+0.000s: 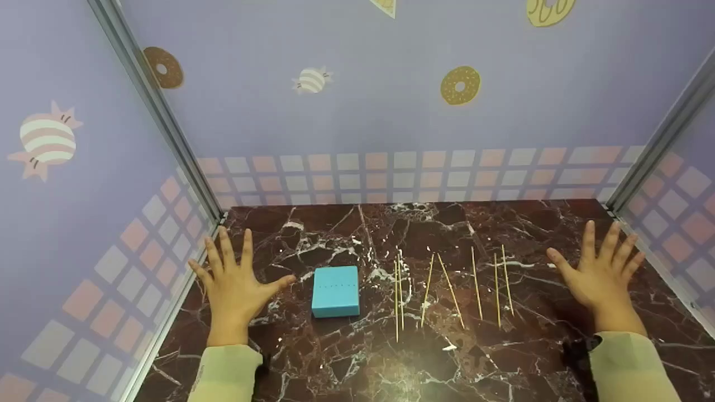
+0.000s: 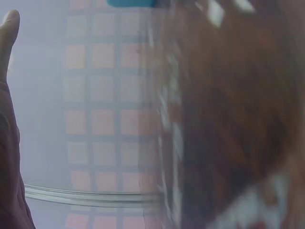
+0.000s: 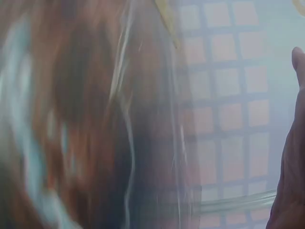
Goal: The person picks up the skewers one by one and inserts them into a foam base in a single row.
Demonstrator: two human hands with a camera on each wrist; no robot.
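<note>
My left hand [image 1: 234,290] is held with its fingers spread and straight, left of a light blue block [image 1: 336,301]. Its thumb points toward the block, with a gap between. A row of small dark dots or holes crosses the block's top. Several thin wooden sticks [image 1: 476,283] lie roughly lengthwise on the table, right of the block. To their right is my right hand [image 1: 603,285], fingers likewise spread, holding nothing. Part of the block [image 2: 131,2] shows at the left wrist view's top edge. In the right wrist view, a yellowish stick end [image 3: 167,21] is visible.
A dark red marbled tabletop [image 1: 313,368] carries everything. Purple panels with printed sweets and checks stand behind [image 1: 380,123] and on both sides. Grey metal posts [image 1: 162,111] join the panels at the corners. Both wrist views are blurred over the table.
</note>
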